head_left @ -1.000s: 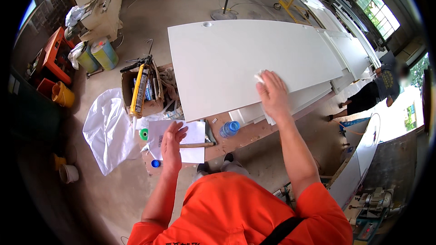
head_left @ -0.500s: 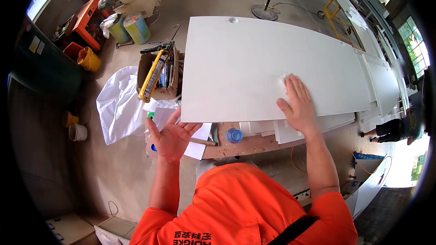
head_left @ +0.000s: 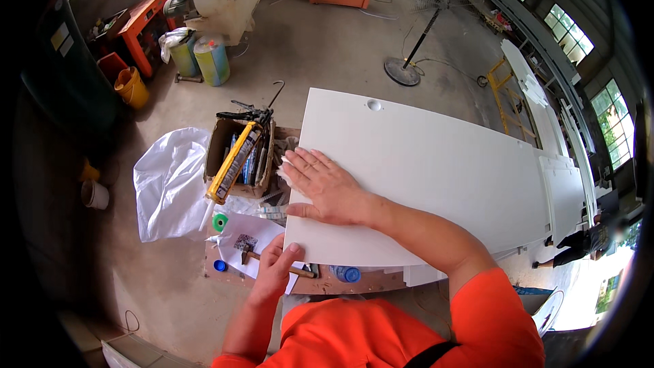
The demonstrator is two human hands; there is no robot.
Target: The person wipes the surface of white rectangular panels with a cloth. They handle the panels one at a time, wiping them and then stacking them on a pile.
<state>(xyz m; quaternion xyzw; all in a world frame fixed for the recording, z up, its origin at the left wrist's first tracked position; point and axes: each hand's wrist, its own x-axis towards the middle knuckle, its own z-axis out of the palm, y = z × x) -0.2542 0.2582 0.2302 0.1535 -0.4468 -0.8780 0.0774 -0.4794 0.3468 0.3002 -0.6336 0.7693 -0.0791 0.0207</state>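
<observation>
A large white panel (head_left: 422,177) with a round hole near its far left corner lies over the work table (head_left: 327,283). My right hand (head_left: 327,187) rests flat on the panel by its left edge. Under its fingers is a crumpled white cloth (head_left: 285,170), mostly hidden, with a bit poking out past the edge. My left hand (head_left: 276,266) is closed on the panel's near left corner, thumb on the top side and fingers curled at the edge. Beside it on the table lie a hammer (head_left: 300,272) and white paper sheets (head_left: 235,228).
Left of the panel stands a cardboard box (head_left: 216,153) of tools, with a yellow caulking gun (head_left: 235,163) across it. A green tape roll (head_left: 219,221), a blue cap (head_left: 220,266) and a blue-tinted bottle (head_left: 346,274) are nearby. A pedestal fan (head_left: 422,41) stands beyond; a person (head_left: 586,242) is far right.
My right hand has slid left across the panel with the cloth. My left hand, open and palm up before, has closed on the near left corner. The view has shifted.
</observation>
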